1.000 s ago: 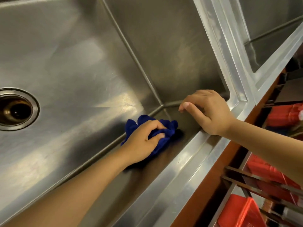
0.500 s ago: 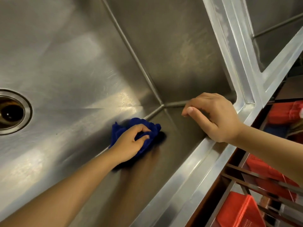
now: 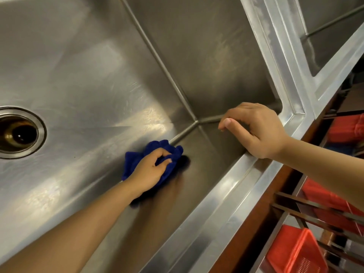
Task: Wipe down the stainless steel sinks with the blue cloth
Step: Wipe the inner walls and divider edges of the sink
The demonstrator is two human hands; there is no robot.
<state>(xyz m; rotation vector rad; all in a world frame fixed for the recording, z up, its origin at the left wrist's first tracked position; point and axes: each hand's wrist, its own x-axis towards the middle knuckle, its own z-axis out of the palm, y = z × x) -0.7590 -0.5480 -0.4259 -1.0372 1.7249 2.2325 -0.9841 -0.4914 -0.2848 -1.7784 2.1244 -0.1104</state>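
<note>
Left hand (image 3: 149,172): gripping bunched blue cloth (image 3: 171,152), fingers and thumb curled over wad. Pressed onto seam between floor and near wall of sink (image 3: 88,75), just left of near-right corner. Right hand (image 3: 260,131): heel on near rim, fingers loosely curled, holding nothing. Drain (image 3: 19,133) well apart, left. Second sink (image 3: 325,26) far right. Cloth judged soft, light, limp; best held as wad under palm, loose edges tucked in.

We note red perforated plastic baskets (image 3: 295,251) on a dark metal-bar rack (image 3: 315,219), lower right; lighting warm, dim.
</note>
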